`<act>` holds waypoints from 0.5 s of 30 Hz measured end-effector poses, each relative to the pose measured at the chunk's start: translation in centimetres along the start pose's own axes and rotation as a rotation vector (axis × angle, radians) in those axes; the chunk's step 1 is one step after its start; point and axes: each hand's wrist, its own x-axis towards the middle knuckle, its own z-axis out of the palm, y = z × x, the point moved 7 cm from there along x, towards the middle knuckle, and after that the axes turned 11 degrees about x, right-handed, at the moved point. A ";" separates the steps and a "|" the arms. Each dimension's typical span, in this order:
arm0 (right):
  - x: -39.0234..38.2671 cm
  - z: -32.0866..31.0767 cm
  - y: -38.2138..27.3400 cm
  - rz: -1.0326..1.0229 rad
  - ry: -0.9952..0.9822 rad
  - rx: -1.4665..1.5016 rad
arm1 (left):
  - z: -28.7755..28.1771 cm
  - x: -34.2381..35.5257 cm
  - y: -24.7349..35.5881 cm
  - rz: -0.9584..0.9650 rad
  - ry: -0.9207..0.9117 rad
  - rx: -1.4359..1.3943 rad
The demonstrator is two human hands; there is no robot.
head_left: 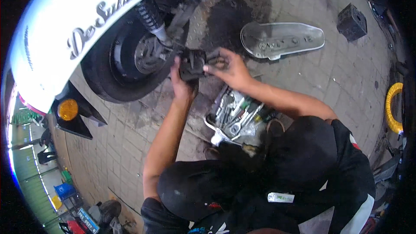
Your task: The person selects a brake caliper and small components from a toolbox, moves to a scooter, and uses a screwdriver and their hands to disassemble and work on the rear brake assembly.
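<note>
A dark, blocky metal part point(191, 63), which looks like a brake caliper, is in both my hands beside the scooter's rear wheel point(113, 76). My left hand point(183, 82) grips it from the left and below, thumb up along its side. My right hand point(227, 69) has its fingers bent on the part's right side; what exactly they pinch is hard to make out. A black-sprung shock absorber point(151, 19) and the wheel hub point(147, 54) are just to the left and above. Below my hands, a metal tray point(208, 122) holds several wrenches and other tools.
The white scooter body point(47, 21) overhangs the upper left, above a black mudguard with orange reflector point(68, 109). A long silver cover point(299, 39) lies on the paving. At right are a dark box point(352, 21) and a yellow coil point(394, 108); at lower left, a parked vehicle point(108, 212).
</note>
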 end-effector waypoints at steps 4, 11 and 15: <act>-0.8 -0.3 0.7 0.133 -0.036 0.178 | 1.1 -0.6 0.5 -0.086 0.190 -0.074; -6.8 -9.1 7.0 0.449 -0.121 -0.044 | 2.4 -0.5 1.2 -0.186 0.048 -0.079; -10.1 -16.4 10.7 0.947 0.356 0.081 | -2.9 -1.8 0.5 -0.142 0.145 0.111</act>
